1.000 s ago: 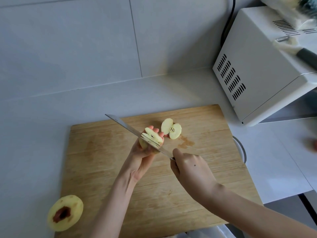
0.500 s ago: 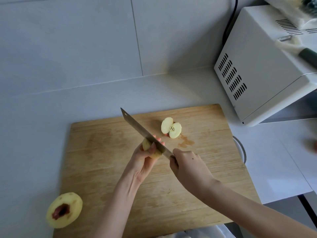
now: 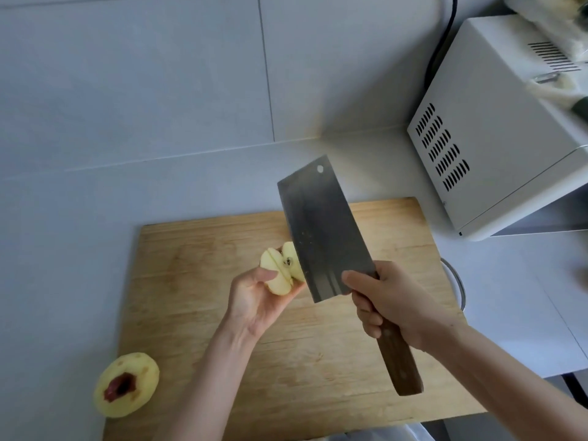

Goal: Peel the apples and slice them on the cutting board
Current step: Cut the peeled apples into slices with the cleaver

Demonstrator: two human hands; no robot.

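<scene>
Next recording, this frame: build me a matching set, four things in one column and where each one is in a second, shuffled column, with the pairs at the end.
Things
1. steel cleaver with a brown wooden handle
2. pale cut apple piece with seeds showing
3. peeled yellow whole apple with a dark red patch
4. white boxy appliance with vent slots

Places
A. at the near left corner of the wooden cutting board
B. beyond the board's far right corner
C. gripped by the right hand
D. held in the left hand

Pairs: 1-C, 2-D, 3-A, 4-B

Pale grey tiled wall, white countertop, white microwave at right, black cable behind.
</scene>
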